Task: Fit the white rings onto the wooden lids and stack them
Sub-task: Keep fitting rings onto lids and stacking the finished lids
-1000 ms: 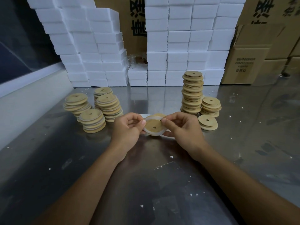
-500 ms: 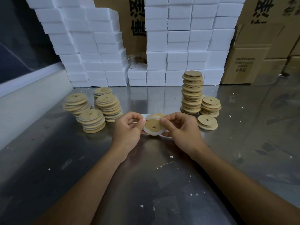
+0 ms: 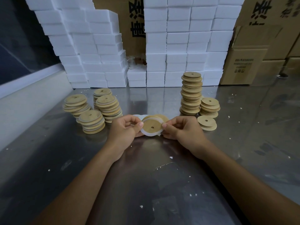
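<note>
**A:** Where's the piece I'm working?

**B:** I have a lid (image 3: 151, 127) up off the table (image 3: 162, 184), face toward the camera, with a ring (image 3: 150, 133) showing round its lower and left edge. My left hand (image 3: 124, 130) pinches the left edge, thumb in front and fingers curled behind; my right hand (image 3: 180, 129) pinches the right edge the same way. A second lid (image 3: 163, 117) peeks out just behind, and a loose ring (image 3: 138, 116) behind my left knuckles.

**A:** Progress?

**B:** I'd judge it partway. On the left stand four short stacks (image 3: 100, 109) with pale bands between the discs, so I take those as ringed and done. On the right, a tall stack (image 3: 191, 95), a shorter one (image 3: 209, 107) and a low pair (image 3: 207, 122) look bare, so they're likely left to do.

**A:** Anything unclear?

**B:** Whether the ring is seated all the way round: the top edge is hard to read, and my fingertips cover both sides. I can't count the spare rings behind my hands either.
</note>
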Demonstrator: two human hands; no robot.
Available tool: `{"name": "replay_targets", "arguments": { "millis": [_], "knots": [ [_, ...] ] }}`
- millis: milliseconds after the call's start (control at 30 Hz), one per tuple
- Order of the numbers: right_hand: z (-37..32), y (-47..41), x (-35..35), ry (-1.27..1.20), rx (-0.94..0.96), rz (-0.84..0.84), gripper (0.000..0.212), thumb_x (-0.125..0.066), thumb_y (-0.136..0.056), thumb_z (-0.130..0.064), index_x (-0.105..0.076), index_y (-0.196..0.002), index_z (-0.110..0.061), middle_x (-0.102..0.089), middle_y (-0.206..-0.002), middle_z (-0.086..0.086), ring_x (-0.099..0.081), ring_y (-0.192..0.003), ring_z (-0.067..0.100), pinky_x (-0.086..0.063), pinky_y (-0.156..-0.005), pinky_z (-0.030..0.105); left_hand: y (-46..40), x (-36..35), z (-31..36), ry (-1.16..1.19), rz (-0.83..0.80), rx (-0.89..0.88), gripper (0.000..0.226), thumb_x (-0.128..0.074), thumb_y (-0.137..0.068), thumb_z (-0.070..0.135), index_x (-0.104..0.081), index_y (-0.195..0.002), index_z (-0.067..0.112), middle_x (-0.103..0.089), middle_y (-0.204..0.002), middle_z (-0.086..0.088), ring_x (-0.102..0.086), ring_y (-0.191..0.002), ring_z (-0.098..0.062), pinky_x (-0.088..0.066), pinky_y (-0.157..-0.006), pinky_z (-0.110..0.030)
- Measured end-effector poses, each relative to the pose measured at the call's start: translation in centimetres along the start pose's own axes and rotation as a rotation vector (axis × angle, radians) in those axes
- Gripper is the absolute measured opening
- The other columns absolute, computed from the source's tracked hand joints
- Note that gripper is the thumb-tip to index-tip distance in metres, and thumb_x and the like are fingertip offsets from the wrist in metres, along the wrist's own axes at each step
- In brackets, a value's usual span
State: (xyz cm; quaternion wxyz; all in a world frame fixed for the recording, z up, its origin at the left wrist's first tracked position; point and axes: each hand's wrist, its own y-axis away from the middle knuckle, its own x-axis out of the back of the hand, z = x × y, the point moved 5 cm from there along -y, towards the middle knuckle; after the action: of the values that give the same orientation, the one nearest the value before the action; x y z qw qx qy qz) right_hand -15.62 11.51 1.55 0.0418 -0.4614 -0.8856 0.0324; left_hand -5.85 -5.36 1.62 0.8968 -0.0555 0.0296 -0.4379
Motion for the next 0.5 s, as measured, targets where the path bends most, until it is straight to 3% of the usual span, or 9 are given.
{"name": "replay_targets", "arguments": {
  "millis": [133,267,367,500],
  "knots": [
    [0.1,-0.1,-0.1,0.069,0.043,0.012,0.012,-0.071,-0.09,-0.007,-0.07,-0.092,0.005,-0.075,-0.085,0.017,-0.073,-0.075,0.02,-0.063,-0.076,0.032,0.0,0.2,0.0,-0.018,-0.006,0.008,0.017,-0.062,-0.089,-0.006,-0.064,-0.076,0.004,-0.071,-0.085,-0.018,-0.073,-0.085,-0.025,-0.061,-0.076,-0.034],
    [-0.2,0.0,-0.1,0.262,0.137,0.053,0.004,-0.072,-0.09,-0.014,-0.071,-0.087,-0.012,-0.076,-0.081,0.006,-0.074,-0.075,0.023,-0.062,-0.078,0.044,-0.1,0.3,0.1,-0.039,-0.009,-0.014,0.017,-0.063,-0.089,-0.004,-0.063,-0.075,0.006,-0.072,-0.082,-0.014,-0.073,-0.083,-0.024,-0.061,-0.074,-0.032],
    [-0.7,0.4,-0.3,0.397,0.241,0.071,0.008,-0.071,-0.089,-0.018,-0.068,-0.082,-0.021,-0.073,-0.078,-0.006,-0.071,-0.074,0.011,-0.061,-0.072,0.038,0.0,0.1,0.2,-0.092,0.007,-0.076,0.023,-0.062,-0.089,-0.005,-0.063,-0.073,0.011,-0.071,-0.072,-0.004,-0.072,-0.079,-0.022,-0.061,-0.068,-0.03],
    [-1.3,0.9,-0.7,0.475,0.332,0.068,0.007,-0.07,-0.087,-0.017,-0.066,-0.082,-0.021,-0.07,-0.077,-0.013,-0.068,-0.077,0.004,-0.058,-0.07,0.028,0.2,-0.2,0.9,-0.271,0.039,-0.257,0.026,-0.068,-0.083,0.003,-0.061,-0.072,0.025,-0.07,-0.074,0.002,-0.07,-0.075,-0.02,-0.061,-0.069,-0.044]
  ]
}}
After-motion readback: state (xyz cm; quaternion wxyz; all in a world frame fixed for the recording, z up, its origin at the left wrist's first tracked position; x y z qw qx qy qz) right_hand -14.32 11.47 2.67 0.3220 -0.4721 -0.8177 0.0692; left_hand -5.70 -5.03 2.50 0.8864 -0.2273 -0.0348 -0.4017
